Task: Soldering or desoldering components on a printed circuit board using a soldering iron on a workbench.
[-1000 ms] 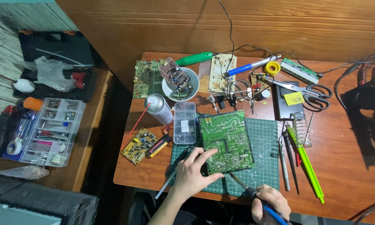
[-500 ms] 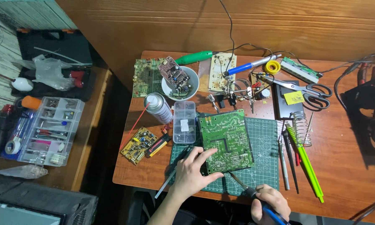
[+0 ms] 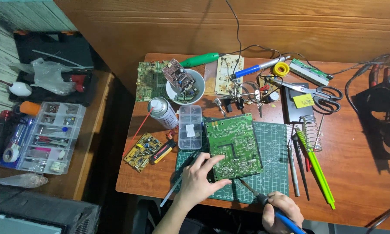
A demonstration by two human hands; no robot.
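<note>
A green circuit board (image 3: 234, 145) lies solder side up on a green cutting mat (image 3: 271, 177) near the table's front edge. My left hand (image 3: 199, 177) rests on the board's lower left corner, fingers spread, pressing it down. A thin tool (image 3: 171, 195) lies under that hand. My right hand (image 3: 281, 212) grips a soldering iron with a blue handle (image 3: 286, 219); its tip (image 3: 242, 184) sits at the board's lower edge.
A spray can (image 3: 162, 112), a clear parts box (image 3: 190, 127), a small yellow board (image 3: 143, 149) and a white bowl with a board (image 3: 184, 84) lie left. Scissors (image 3: 321, 93), a coil stand (image 3: 310, 130), pens and a green tool (image 3: 314, 167) lie right. A side table holds an organiser (image 3: 49, 136).
</note>
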